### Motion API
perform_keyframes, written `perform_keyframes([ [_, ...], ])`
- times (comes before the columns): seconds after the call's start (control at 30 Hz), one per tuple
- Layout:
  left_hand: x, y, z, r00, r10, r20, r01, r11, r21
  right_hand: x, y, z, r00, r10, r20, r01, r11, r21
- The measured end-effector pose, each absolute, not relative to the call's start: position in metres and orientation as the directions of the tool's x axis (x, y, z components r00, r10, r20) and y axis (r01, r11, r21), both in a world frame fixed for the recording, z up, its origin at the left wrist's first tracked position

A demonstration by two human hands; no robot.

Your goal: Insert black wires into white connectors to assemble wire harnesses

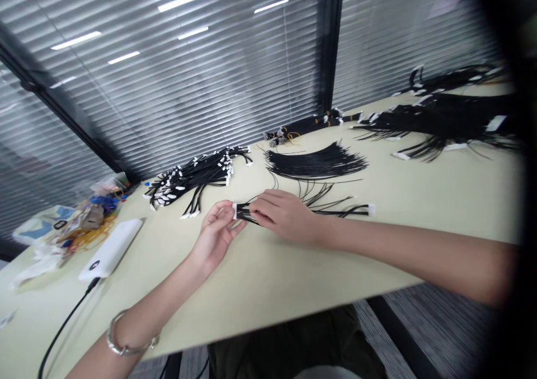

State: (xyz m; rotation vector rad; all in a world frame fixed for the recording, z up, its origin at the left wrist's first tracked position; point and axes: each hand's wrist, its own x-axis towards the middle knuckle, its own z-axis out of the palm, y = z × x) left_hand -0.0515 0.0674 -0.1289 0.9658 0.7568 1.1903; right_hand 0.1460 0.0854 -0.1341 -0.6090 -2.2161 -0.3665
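My left hand [220,225] pinches a white plug connector [235,211] at the left end of a black wire harness [356,211]. Just right of it, my right hand [282,214] has its fingers closed on the harness's black wires, close to the connector. The fingertips hide exactly which wires are gripped. Beyond my right hand the wires fan out, some loose, others running to a second white connector [371,209]. Behind the hands lies a spread bundle of loose black wires [316,164].
A heap of black cables with white connectors [197,175] lies back left. More black harnesses [444,119] cover the back right. Tied wire bundles [310,124] lie by the window blinds. At left are a white power bank [111,249] with a black cable [62,326] and a bag pile [90,217].
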Motion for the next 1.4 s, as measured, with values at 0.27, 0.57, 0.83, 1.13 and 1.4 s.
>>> perform_keyframes([
  [0.27, -0.051, 0.067, -0.128, 0.23, 0.973, 0.003, -0.4, 0.092, 0.912, 0.146, 0.087, -0.135, -0.567, 0.29, 0.771, 0.551, 0.829, 0.094],
  [0.57, -0.051, 0.066, -0.127, 0.231, 0.973, -0.005, -0.406, 0.101, 0.908, 0.148, 0.089, -0.137, -0.611, 0.243, 0.753, 0.527, 0.835, 0.158],
  [0.83, -0.052, 0.066, -0.128, 0.249, 0.968, 0.002, -0.392, 0.099, 0.914, 0.149, 0.091, -0.14, -0.667, 0.21, 0.715, 0.526, 0.812, 0.252],
  [1.13, -0.055, 0.066, -0.13, 0.314, 0.949, 0.034, -0.379, 0.092, 0.921, 0.15, 0.091, -0.139, -0.658, 0.155, 0.737, 0.507, 0.815, 0.281],
  [1.4, -0.057, 0.056, -0.127, 0.437, 0.899, -0.023, -0.318, 0.179, 0.931, 0.151, 0.09, -0.136, -0.634, 0.016, 0.773, 0.448, 0.822, 0.35],
])
